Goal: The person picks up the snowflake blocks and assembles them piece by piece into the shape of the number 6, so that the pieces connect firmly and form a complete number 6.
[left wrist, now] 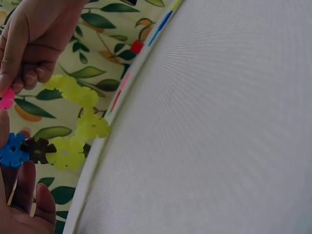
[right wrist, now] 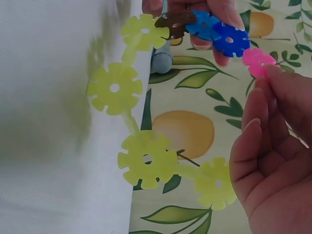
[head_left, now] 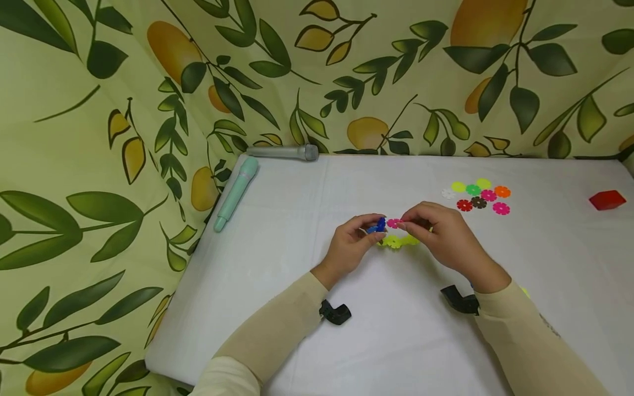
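Observation:
My left hand [head_left: 349, 242] pinches the blue end of a chain of notched plastic snowflake discs. In the right wrist view that end has a dark blue disc [right wrist: 230, 40], a lighter blue disc [right wrist: 204, 25] and a brown disc [right wrist: 175, 25]. Several yellow discs [right wrist: 115, 87] continue it, curving round toward my right hand [head_left: 441, 231], whose fingers partly hide the far end. Between thumb and fingertips the right hand pinches a pink disc [right wrist: 257, 61], its edge right at the dark blue disc's rim. Both hands hold the pieces above the white table.
Loose snowflake discs [head_left: 478, 202] in several colours lie beyond my right hand. A red block [head_left: 607, 200] sits at the far right. Two microphones, one silver [head_left: 282, 152] and one mint green [head_left: 236, 193], lie by the back left corner. Patterned cloth [head_left: 277, 82] hangs behind the table [head_left: 277, 231].

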Available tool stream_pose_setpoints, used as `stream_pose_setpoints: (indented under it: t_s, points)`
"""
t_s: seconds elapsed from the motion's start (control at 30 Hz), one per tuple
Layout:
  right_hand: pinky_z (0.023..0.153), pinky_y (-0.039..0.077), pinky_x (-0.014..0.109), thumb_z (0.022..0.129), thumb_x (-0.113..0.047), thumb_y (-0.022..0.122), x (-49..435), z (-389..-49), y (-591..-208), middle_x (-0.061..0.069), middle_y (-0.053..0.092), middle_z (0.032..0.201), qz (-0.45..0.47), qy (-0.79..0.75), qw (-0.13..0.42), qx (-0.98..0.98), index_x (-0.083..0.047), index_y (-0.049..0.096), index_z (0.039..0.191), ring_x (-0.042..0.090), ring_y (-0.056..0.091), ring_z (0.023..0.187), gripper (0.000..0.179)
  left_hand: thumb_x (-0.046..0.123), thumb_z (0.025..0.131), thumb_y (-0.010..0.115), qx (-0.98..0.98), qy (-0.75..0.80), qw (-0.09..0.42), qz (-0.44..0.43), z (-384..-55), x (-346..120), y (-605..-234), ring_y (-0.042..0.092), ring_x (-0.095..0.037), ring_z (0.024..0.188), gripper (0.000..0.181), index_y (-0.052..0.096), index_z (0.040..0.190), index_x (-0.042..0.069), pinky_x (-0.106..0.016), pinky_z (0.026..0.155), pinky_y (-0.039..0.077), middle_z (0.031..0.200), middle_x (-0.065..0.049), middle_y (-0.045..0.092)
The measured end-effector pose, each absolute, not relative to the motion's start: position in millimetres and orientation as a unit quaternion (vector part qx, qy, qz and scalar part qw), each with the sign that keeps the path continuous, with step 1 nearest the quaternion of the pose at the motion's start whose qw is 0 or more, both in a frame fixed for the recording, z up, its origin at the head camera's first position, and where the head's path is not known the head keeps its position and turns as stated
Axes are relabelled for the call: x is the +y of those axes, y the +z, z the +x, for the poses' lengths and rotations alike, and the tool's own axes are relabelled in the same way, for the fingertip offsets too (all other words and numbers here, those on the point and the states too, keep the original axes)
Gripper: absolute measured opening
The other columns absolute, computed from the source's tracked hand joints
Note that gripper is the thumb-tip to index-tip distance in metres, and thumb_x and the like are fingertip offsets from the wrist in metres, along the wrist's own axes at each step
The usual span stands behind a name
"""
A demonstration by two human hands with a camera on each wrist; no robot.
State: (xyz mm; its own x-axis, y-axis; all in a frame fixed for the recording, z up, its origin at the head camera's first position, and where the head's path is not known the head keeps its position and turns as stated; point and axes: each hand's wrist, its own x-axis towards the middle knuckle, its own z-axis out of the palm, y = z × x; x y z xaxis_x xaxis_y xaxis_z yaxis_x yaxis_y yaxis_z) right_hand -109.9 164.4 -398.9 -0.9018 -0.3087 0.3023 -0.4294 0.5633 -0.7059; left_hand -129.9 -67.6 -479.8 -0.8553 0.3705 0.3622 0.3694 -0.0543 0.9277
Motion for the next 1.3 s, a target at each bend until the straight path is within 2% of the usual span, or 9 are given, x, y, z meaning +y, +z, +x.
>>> stream_pose_setpoints:
  t_s: [0.17,0.4,0.63,0.77,0.93,1.13,1.3]
  points:
    - [0.066,0.053,0.021,0.093,0.001,0.086,164,-111,-398,-0.001,0.072,0.095,0.22,0.413,0.079,-0.88,-0.009,0.081,0.1,0.017,0.06,0.077,0.013,-0.005,0.101,0.076,0.697,0.66,-0.003,0.281,-130,-68,-479,0.064,-0.017,0.105,0.038,0.07,0.138,-0.002,-0.031,0.084,0.055,0.124,-0.011,0.072]
    - [0.068,0.053,0.019,0.094,0.001,0.085,162,-112,-396,-0.001,0.073,0.097,0.218,0.415,0.077,-0.88,-0.008,0.081,0.101,0.018,0.061,0.08,0.012,-0.004,0.1,0.077,0.702,0.648,-0.013,0.295,-131,-69,-478,0.061,-0.016,0.105,0.038,0.071,0.138,-0.002,-0.031,0.081,0.055,0.121,-0.011,0.075]
    - [0.066,0.053,0.023,0.093,0.003,0.085,165,-117,-392,-0.004,0.073,0.094,0.253,0.4,0.07,-0.878,-0.009,0.082,0.1,0.016,0.061,0.078,0.015,-0.005,0.099,0.079,0.706,0.63,-0.038,0.32,-132,-68,-478,0.061,-0.018,0.101,0.038,0.073,0.136,-0.004,-0.032,0.078,0.056,0.12,-0.011,0.077]
    - [0.068,0.055,0.025,0.091,0.003,0.087,164,-121,-387,-0.005,0.074,0.094,0.287,0.384,0.072,-0.875,-0.009,0.082,0.098,0.014,0.063,0.079,0.015,-0.007,0.097,0.079,0.706,0.618,-0.062,0.339,-132,-69,-479,0.062,-0.021,0.099,0.037,0.073,0.133,-0.007,-0.033,0.079,0.058,0.118,-0.013,0.078]
    - [0.067,0.055,0.025,0.089,0.002,0.089,161,-126,-386,-0.006,0.073,0.093,0.312,0.38,0.069,-0.868,-0.009,0.082,0.095,0.014,0.063,0.078,0.014,-0.008,0.095,0.081,0.715,0.607,-0.078,0.339,-130,-72,-478,0.064,-0.021,0.104,0.038,0.074,0.132,-0.008,-0.033,0.085,0.058,0.118,-0.013,0.078]
    - [0.071,0.056,0.027,0.097,-0.004,0.084,158,-124,-388,-0.005,0.072,0.097,0.273,0.381,0.061,-0.881,-0.01,0.081,0.103,0.015,0.064,0.084,0.008,-0.005,0.102,0.074,0.706,0.642,-0.023,0.299,-129,-70,-478,0.067,-0.021,0.107,0.034,0.069,0.136,-0.005,-0.036,0.091,0.06,0.122,-0.017,0.073]
    - [0.082,0.051,0.019,0.105,-0.011,0.076,175,-116,-386,0.001,0.073,0.107,0.2,0.424,0.094,-0.878,-0.008,0.079,0.116,0.018,0.065,0.095,0.011,-0.003,0.104,0.072,0.693,0.678,0.022,0.245,-129,-68,-480,0.067,-0.018,0.102,0.034,0.063,0.136,-0.007,-0.031,0.086,0.06,0.122,-0.017,0.068]
